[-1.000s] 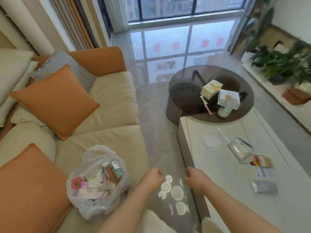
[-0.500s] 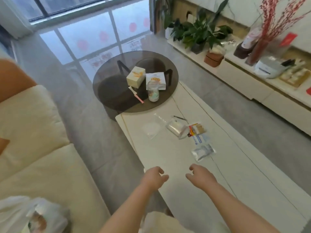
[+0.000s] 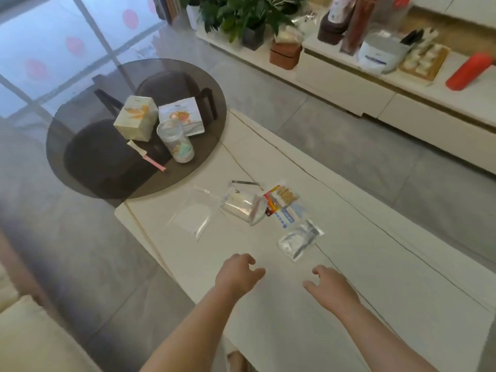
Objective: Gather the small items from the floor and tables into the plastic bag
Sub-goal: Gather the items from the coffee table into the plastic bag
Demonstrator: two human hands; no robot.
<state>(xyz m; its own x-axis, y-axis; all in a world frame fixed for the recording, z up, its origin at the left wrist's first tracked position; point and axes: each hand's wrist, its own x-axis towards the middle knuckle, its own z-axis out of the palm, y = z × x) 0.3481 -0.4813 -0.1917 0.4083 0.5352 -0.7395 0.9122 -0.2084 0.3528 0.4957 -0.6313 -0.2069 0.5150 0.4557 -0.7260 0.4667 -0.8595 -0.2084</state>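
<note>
Two bare hands out over a long white table, both empty. Left hand with fingers loosely bent, holding nothing, hanging just above the tabletop. Right hand the same, fingers loose and a little spread, nothing in it, near the left hand but not touching it. Just past the right hand, a small silver packet flat on the table. Farther out, a bunch of little things close together: a clear pouch with something pale inside, a red and white packet of small sticks touching that pouch, and a blue and white packet between the sticks and the silver packet. To the left of the pouch, a flat clear bag, hard to see against the white top. Behind the pouch, a thin dark stick, too small to tell what. Beyond the white table, a round dark glass table with two boxes, a clear jar and a pink and white stick on it. No plastic bag for the gathering anywhere in view. Off to the right, a low white shelf with green plants and a red bottle lying on it.
</note>
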